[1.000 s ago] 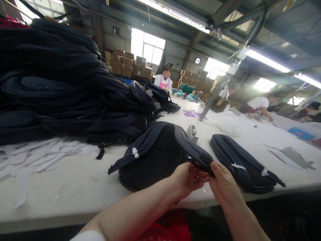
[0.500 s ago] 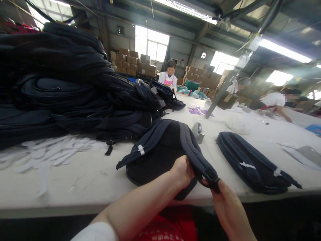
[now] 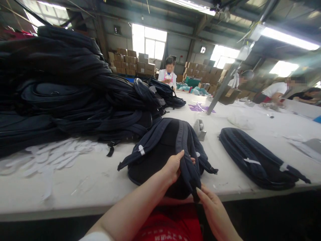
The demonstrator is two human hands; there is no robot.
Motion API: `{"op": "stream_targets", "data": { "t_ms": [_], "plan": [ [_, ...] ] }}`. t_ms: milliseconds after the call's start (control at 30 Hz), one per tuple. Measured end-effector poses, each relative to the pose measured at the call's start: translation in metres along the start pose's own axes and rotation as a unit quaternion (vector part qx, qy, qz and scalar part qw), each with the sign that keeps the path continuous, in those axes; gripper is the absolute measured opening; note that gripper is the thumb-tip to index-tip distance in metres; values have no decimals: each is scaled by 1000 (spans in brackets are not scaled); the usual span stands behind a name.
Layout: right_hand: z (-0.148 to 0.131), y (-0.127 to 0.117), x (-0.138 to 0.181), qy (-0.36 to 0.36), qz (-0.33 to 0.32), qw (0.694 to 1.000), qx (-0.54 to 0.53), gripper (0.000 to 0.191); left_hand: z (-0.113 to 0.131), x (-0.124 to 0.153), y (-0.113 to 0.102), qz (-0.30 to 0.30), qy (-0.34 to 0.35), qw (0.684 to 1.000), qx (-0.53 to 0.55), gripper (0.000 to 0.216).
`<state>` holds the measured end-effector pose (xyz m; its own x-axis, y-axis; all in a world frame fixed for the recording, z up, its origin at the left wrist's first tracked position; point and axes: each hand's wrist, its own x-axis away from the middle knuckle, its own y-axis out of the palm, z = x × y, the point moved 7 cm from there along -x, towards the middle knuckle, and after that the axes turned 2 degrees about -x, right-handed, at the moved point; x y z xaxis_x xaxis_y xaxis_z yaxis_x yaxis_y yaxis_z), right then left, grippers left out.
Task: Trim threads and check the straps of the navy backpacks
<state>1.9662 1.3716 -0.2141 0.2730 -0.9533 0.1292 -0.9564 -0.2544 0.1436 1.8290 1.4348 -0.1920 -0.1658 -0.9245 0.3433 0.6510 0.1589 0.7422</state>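
A dark navy backpack (image 3: pixel 160 144) lies on the white table in front of me, its black padded back facing up. My left hand (image 3: pixel 175 165) is closed around the middle of its right shoulder strap (image 3: pixel 187 164). At the strap's lower end, my right hand (image 3: pixel 208 199) pinches the dark tip near the table's front edge. A white strip (image 3: pixel 141 150) is wrapped round the left shoulder strap. Right of my left hand, a white piece (image 3: pixel 198 154) shows beside another strap end (image 3: pixel 209 167). My left fingertips are partly hidden behind the strap.
A tall pile of dark backpacks (image 3: pixel 62 90) fills the left side. White strips (image 3: pixel 55 154) lie loose before it. A grey tape dispenser (image 3: pixel 200 130) stands behind my backpack. Another backpack (image 3: pixel 250 160) lies at right, near a metal pole (image 3: pixel 220 88). Several people work farther back.
The held strap has swung left and down, and both hands have moved left with it. The white piece and strap end to its right have come into view.
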Motion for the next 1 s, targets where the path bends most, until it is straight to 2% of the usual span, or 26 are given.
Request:
{"op": "stream_targets", "data": {
  "t_ms": [67,167,333,400,500,567,733,900,1000],
  "plan": [
    [6,10,-1,7,-37,999,31,32,0,-1,-7,6,2,1000,-15,32],
    [7,17,-4,-28,-60,991,116,33,0,-3,-20,4,-11,999,-45,32],
    [2,22,-7,-73,-113,957,258,35,-9,-9,-46,11,-58,997,-49,35],
    [4,16,-11,-50,-104,962,247,34,-15,-13,-54,19,-74,996,-39,35],
    [12,4,-19,6,-57,980,193,54,-21,-18,-62,27,-69,996,-42,34],
    [21,0,-27,35,-50,979,194,58,-24,-20,-63,35,-64,996,-44,34],
    [40,7,-43,37,-77,969,232,49,-28,-18,-65,64,-85,993,-49,42],
    [53,17,-44,39,-126,958,255,40,-29,-15,-68,82,-80,993,-10,47],
    [51,16,-47,68,-166,928,326,41,-34,-20,-69,66,-88,994,11,53]
  ]
}}
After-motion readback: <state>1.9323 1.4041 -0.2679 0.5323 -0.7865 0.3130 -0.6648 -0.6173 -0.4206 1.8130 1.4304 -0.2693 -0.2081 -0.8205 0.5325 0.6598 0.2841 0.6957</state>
